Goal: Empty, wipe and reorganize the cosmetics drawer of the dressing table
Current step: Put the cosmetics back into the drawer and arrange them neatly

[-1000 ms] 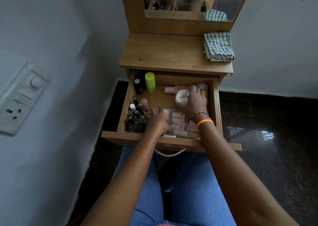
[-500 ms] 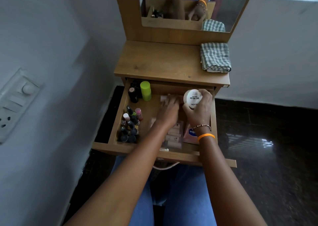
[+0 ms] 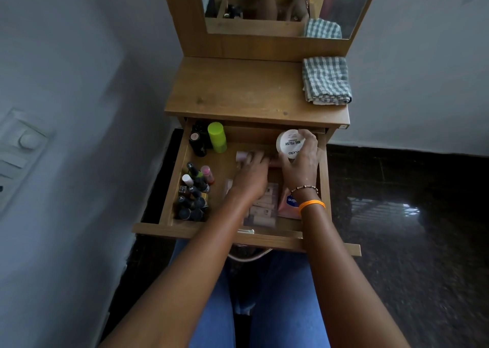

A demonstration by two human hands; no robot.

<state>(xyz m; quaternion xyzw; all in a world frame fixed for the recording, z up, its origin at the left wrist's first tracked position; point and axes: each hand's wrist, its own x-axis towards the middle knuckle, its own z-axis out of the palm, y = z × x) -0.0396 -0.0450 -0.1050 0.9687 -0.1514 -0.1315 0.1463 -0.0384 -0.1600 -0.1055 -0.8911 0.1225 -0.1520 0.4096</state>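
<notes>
The wooden drawer (image 3: 169, 189) of the dressing table stands pulled out. My right hand (image 3: 301, 167) grips a round white jar (image 3: 289, 144) marked nail polish, lifted at the drawer's back right. My left hand (image 3: 251, 174) lies over a pink bottle (image 3: 242, 156) lying on its side mid-drawer, fingers curled on it. Several nail polish bottles (image 3: 194, 191) cluster at the left. A lime green tube (image 3: 217, 137) and dark bottles (image 3: 197, 141) stand at the back left. Flat sachets (image 3: 264, 210) and a pink pouch (image 3: 287, 204) lie at the front.
A folded checked cloth (image 3: 326, 81) rests on the right of the table top (image 3: 238, 91). A mirror (image 3: 277, 6) rises behind. A switch panel (image 3: 21, 146) is on the left wall. Dark glossy floor (image 3: 410, 215) spreads to the right. My knees in blue jeans sit under the drawer.
My right hand lifted the white jar from the drawer floor to the back right. My left hand moved from the front sachets back onto the pink bottle.
</notes>
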